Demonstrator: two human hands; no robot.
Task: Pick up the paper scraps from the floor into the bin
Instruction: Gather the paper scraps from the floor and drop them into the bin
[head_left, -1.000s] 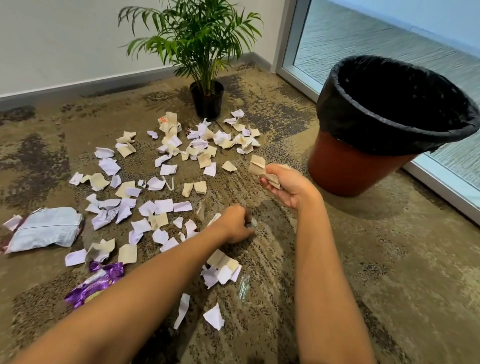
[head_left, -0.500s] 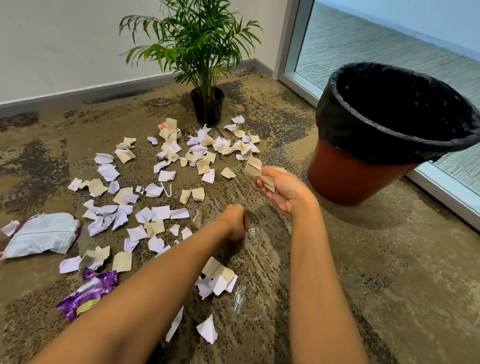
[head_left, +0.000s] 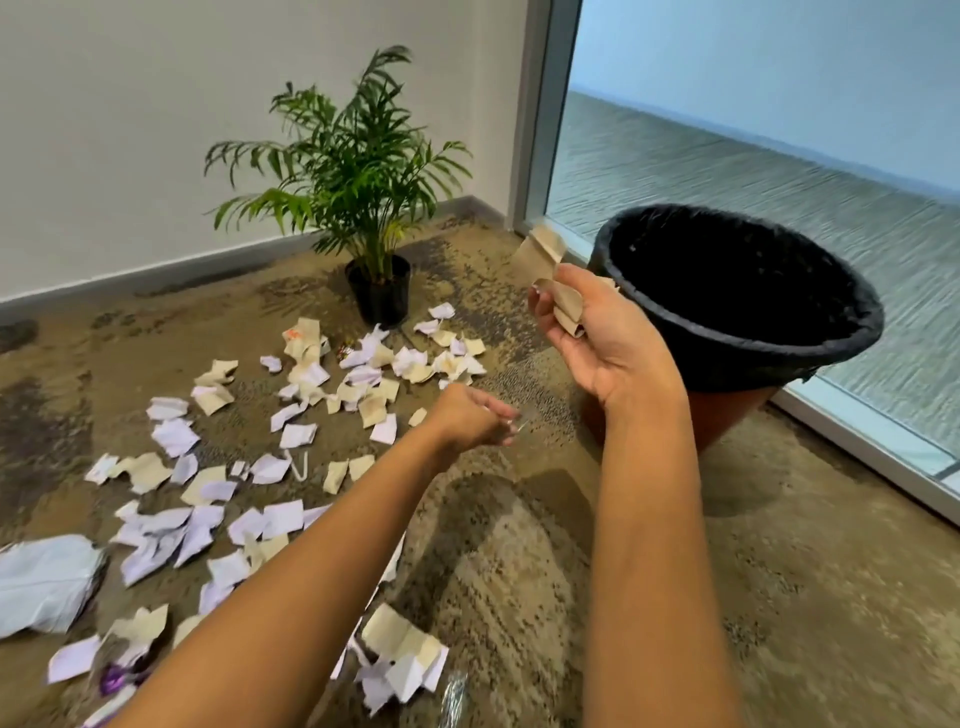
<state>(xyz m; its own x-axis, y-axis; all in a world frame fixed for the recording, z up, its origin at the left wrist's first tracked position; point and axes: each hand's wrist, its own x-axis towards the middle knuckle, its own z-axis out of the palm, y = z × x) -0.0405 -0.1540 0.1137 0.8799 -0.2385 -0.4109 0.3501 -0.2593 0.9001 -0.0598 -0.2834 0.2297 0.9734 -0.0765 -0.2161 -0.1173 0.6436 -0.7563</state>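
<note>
Several white and tan paper scraps (head_left: 358, 379) lie scattered over the carpet at the left and centre. The bin (head_left: 841, 322), an orange tub lined with a black bag, stands at the right. My right hand (head_left: 597, 332) is raised just left of the bin's rim and grips a bunch of tan paper scraps (head_left: 550, 270). My left hand (head_left: 472, 421) is lifted off the floor, lower and to the left, and pinches a small clear plastic scrap (head_left: 519, 423) at its fingertips.
A potted palm (head_left: 379, 291) stands by the wall behind the scraps. A crumpled white bag (head_left: 41, 582) and a purple wrapper (head_left: 111, 680) lie at the lower left. A glass wall with a metal frame (head_left: 852, 447) runs behind the bin.
Both hands rose from the floor. My right hand moved up and right to the bin's rim with its tan scraps. My left hand lifted a clear scrap off the carpet.
</note>
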